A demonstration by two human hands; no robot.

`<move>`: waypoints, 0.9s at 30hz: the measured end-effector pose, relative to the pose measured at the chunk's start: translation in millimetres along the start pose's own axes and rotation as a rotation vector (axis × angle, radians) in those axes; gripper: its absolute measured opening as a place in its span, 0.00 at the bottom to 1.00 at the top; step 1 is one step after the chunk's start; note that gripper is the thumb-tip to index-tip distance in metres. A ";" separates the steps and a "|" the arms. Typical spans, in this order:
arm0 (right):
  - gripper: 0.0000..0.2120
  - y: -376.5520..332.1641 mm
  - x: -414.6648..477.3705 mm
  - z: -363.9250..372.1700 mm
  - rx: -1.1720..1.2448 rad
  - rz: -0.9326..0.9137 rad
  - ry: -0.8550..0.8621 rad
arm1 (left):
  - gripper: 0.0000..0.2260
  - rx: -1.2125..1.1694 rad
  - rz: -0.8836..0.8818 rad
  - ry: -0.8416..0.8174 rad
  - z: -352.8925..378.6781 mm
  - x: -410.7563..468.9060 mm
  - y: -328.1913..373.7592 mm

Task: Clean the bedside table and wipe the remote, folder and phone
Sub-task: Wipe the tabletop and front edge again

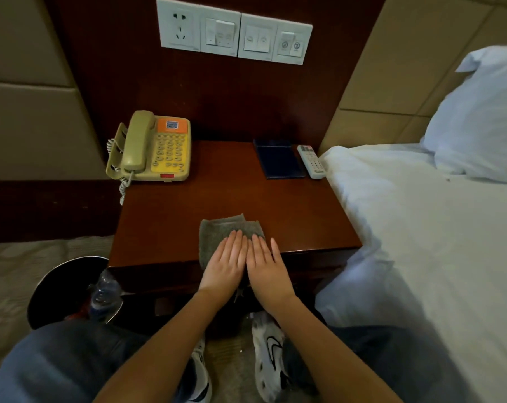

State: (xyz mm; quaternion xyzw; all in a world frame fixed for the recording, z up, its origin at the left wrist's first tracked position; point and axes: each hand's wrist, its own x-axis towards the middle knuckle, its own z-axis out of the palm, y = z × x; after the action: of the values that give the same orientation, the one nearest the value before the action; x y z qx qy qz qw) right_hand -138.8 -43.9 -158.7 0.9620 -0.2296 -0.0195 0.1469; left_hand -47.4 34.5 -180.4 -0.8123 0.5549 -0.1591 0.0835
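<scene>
A grey cloth (217,231) lies flat near the front edge of the dark wooden bedside table (211,196). My left hand (226,263) and my right hand (268,267) rest side by side, palms down with fingers extended, pressing on the cloth's near part. A beige and yellow corded phone (156,146) sits at the table's back left. At the back right lies a dark blue folder (278,159), with a white remote (312,161) right beside it against the bed.
A bed with white sheets (421,228) and a pillow (479,112) borders the table on the right. A black bin (60,289) holding plastic bottles stands at the lower left. Wall switches and a socket (235,30) sit above the table. My knees and shoes are below.
</scene>
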 end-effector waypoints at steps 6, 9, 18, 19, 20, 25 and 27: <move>0.26 -30.5 13.2 -27.5 -0.011 -0.078 -0.026 | 0.32 -0.041 0.192 -0.069 -2.2 -12.8 -54.4; 0.25 -76.1 32.5 -48.6 -0.031 -0.210 -0.016 | 0.36 -0.109 0.185 0.067 5.7 -40.4 -109.6; 0.30 -206.6 78.0 -87.3 -0.183 -0.393 -0.009 | 0.44 -0.036 -0.007 -0.145 41.1 -121.4 -220.3; 0.30 -205.5 79.2 -87.0 -0.190 -0.404 -0.009 | 0.45 -0.038 -0.011 -0.152 41.7 -121.9 -222.2; 0.29 -202.5 80.2 -84.5 -0.195 -0.417 0.000 | 0.45 -0.050 -0.020 -0.149 40.9 -121.1 -223.8; 0.27 -174.6 80.8 -69.0 -0.127 -0.444 0.036 | 0.47 -0.014 0.013 -0.211 23.4 -109.1 -216.8; 0.28 -160.1 77.6 -64.0 -0.076 -0.413 0.023 | 0.49 0.004 0.048 -0.271 14.7 -96.7 -203.2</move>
State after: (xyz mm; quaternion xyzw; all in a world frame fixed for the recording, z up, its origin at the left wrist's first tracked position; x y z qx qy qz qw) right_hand 7.1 75.2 -141.8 0.9825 -0.0250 -0.0467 0.1785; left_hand 103.2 198.9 -146.7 -0.8126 0.5575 -0.0470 0.1632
